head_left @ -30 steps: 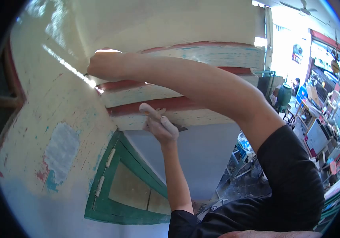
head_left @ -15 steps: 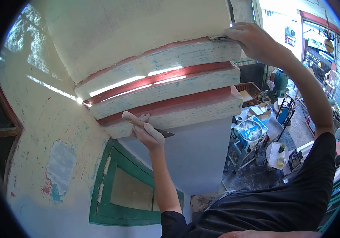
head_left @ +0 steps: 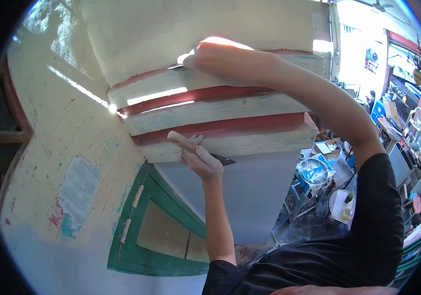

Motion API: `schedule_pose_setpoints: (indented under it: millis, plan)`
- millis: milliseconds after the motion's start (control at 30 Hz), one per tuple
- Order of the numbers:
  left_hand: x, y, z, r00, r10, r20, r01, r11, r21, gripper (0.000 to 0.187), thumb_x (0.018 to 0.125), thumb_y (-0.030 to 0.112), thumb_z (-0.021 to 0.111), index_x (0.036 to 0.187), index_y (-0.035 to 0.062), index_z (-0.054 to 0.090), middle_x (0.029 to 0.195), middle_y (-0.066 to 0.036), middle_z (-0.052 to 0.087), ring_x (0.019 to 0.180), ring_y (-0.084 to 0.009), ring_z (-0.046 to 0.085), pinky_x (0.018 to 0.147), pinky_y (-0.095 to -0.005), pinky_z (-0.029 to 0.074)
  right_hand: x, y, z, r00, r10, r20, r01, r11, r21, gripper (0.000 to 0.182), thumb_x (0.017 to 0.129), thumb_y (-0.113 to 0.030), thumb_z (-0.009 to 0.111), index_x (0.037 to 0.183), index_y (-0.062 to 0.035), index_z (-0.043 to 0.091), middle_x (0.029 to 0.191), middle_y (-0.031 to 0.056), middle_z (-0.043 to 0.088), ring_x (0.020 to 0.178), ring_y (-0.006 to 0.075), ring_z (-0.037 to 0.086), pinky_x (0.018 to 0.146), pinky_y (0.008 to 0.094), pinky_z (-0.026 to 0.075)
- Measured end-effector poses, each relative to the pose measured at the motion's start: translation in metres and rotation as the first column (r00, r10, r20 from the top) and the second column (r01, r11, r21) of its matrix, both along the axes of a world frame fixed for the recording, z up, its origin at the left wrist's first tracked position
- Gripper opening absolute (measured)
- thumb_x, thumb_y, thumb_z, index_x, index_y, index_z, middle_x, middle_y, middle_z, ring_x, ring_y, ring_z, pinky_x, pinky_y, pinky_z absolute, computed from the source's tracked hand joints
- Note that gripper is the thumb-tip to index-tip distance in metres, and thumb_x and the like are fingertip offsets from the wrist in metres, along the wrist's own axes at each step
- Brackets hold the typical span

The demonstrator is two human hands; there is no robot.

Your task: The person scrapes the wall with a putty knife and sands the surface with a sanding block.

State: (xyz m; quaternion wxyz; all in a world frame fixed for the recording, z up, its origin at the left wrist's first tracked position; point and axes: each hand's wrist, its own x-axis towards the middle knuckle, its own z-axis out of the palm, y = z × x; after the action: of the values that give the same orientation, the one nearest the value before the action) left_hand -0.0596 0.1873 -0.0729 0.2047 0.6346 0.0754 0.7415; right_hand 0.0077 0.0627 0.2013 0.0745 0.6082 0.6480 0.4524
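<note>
Two grips: my right hand (head_left: 220, 59), upper centre, pinches a thin blade (head_left: 175, 67) I'd angle flat along the ledge (head_left: 144, 87); my left hand (head_left: 205, 163), mid-frame, clasps a scraper (head_left: 181, 141).

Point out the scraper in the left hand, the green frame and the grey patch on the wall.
Scraper (head_left: 183, 141): head view, on its handle.
Green frame (head_left: 159, 263): head view, on its lower bar.
Grey patch (head_left: 78, 189): head view, near its middle.
</note>
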Motion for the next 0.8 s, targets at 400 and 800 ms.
schedule_pose_setpoints:
  millis: [400, 800]
  plan:
    - [-0.005, 0.007, 0.002, 0.998, 0.046, -0.031, -0.045, 0.998, 0.031, 0.054, 0.106, 0.039, 0.034, 0.116, -0.0041, 0.065, 0.104, -0.017, 0.070, 0.105, -0.0348, 0.063, 0.098, -0.0442, 0.033, -0.074, 0.186, 0.014, 0.920, 0.391, -0.030, -0.389, 0.920, 0.046, 0.010, 0.082, -0.001, 0.065, 0.075, -0.0007, 0.072, 0.076, 0.0192, 0.071, 0.075, 0.0324, 0.072, 0.069, 0.0416, 0.057]
    - [-0.006, 0.013, -0.001, 0.998, 0.030, -0.055, -0.025, 0.997, 0.078, 0.059, 0.107, 0.042, 0.031, 0.111, -0.0039, 0.068, 0.104, -0.016, 0.071, 0.105, -0.0329, 0.063, 0.099, -0.0433, 0.030, 0.054, -0.107, -0.017, 0.993, 0.118, 0.019, -0.119, 0.977, 0.179, 0.023, 0.089, 0.003, 0.060, 0.111, 0.0025, 0.066, 0.089, 0.0176, 0.069, 0.085, 0.0329, 0.070, 0.082, 0.0425, 0.056]
